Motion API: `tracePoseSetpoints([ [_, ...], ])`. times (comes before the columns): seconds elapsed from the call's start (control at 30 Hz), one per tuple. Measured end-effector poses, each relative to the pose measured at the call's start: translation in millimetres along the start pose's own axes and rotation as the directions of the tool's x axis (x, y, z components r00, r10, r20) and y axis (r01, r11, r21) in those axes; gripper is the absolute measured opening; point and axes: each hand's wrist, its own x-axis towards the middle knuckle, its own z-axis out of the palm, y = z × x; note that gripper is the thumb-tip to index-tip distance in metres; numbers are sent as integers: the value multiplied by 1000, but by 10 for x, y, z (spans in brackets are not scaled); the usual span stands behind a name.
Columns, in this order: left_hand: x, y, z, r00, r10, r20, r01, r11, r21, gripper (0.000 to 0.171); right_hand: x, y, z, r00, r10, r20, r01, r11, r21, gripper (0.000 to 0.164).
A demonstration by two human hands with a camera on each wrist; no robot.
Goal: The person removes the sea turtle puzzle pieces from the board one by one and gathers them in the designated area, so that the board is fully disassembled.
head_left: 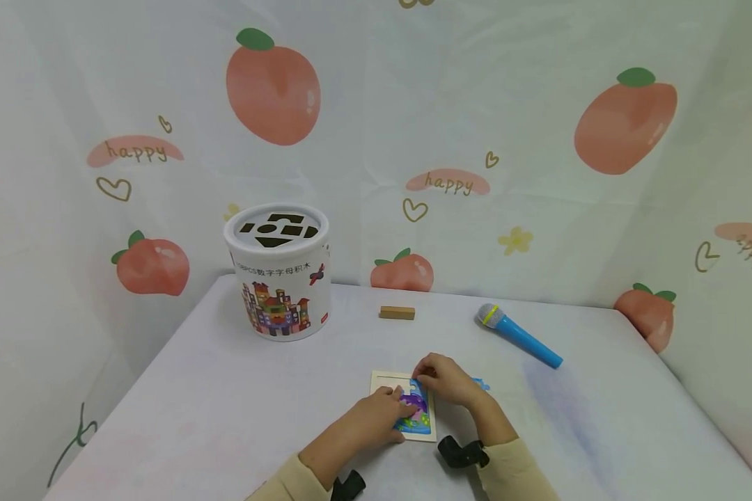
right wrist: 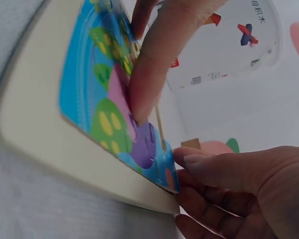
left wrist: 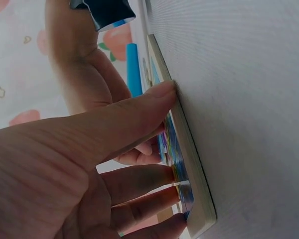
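A small jigsaw puzzle in a pale wooden frame [head_left: 419, 438] lies flat on the table, its picture blue, purple, green and pink. My left hand [head_left: 378, 416] rests over its left part. In the left wrist view, the thumb [left wrist: 162, 91] lies on the frame's edge and the extended fingers touch the picture. At the far right corner, my right hand [head_left: 446, 379] pinches a blue puzzle piece [right wrist: 166, 167] between thumb and curled fingers; its exact seating cannot be told. Another blue piece [head_left: 481, 383] lies beyond the right wrist, partly hidden.
A white lidded bucket of blocks [head_left: 282, 292] stands at the back left of the white table [head_left: 182, 410]. A brown wooden block [head_left: 397, 313] lies at the back middle, a blue toy microphone [head_left: 526, 341] to the right. A peach-patterned cloth [head_left: 363, 125] hangs behind.
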Motion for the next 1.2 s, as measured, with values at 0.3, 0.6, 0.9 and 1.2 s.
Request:
tracePoseSetpoints([
  [0.3,5,-1,-2,1000,1,-6,-1,1000,11,46,-6,22,-63,1000,14,9,-15,996,88,11],
  [0.6,3,6,15,1000,-3,-2,3,1000,20,47,-22,73,-96,997,61,46,-71,964,256,15],
  [0.9,-3,5,16,1000,10,-5,-10,1000,10,47,-37,108,-110,997,50,53,-63,956,286,18],
  [1.2,-10,8,21,1000,2,-6,-2,1000,-5,46,-124,225,-216,992,127,7,-125,956,267,20],
])
